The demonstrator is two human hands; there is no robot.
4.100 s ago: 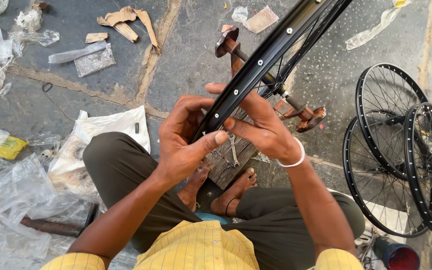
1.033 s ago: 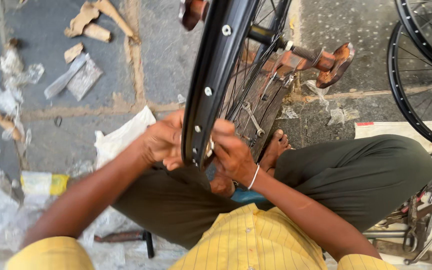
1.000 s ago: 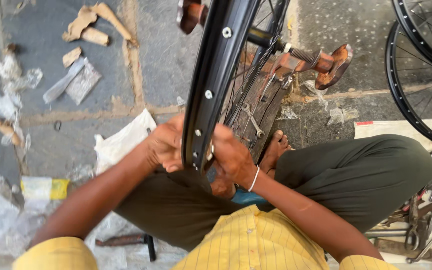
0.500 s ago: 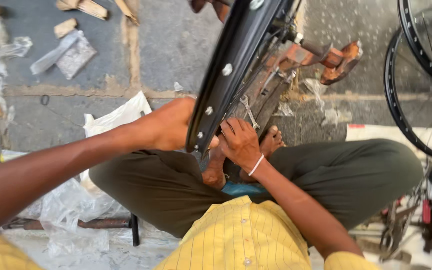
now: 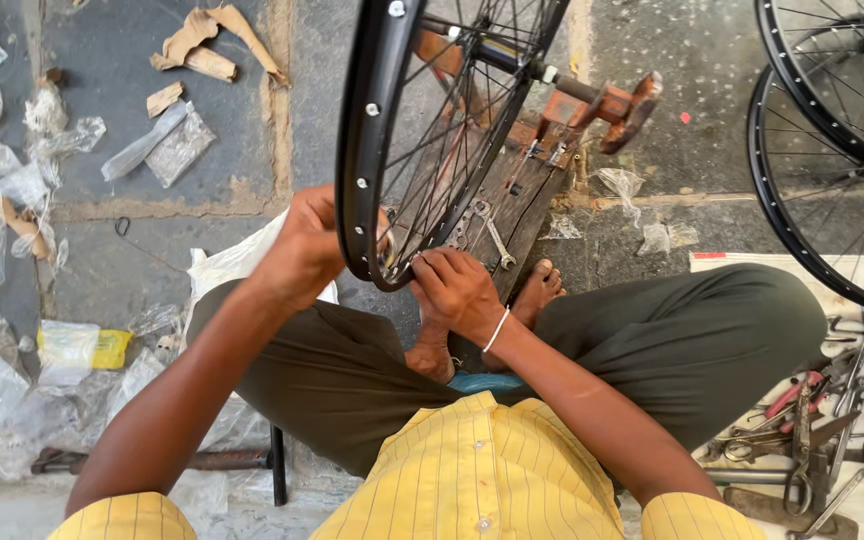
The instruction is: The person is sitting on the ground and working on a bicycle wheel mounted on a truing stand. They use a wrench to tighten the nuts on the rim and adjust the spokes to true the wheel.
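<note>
Wheel [image 5: 357, 150] stands upright on a wooden stand [image 5: 537, 165], axle across the top; its lowest arc sits right btwn both hands, just above the person's crossed legs. Left hand [image 5: 302, 250] is on the outer side of the rim at the bottom, fingers wrapped round it, clamped on the rim. Right hand [image 5: 457, 290] is inside the rim, fingertips pinched together at the spoke ends near the lowest point; can't tell if it holds a nipple or tool, too small. White bangle [image 5: 495, 330] on that wrist.

Vs 0.5 s ago: wheel reads more upright and more of the spokes show, view tilted. Left arm less stretched across frame, hand at the same spot on the rim. Right hand same place at the rim bottom.

Around: more wheels [image 5: 832, 150] at right, pliers and tools [image 5: 812, 430] lower right, plastic wrap [image 5: 12, 190] at left.
</note>
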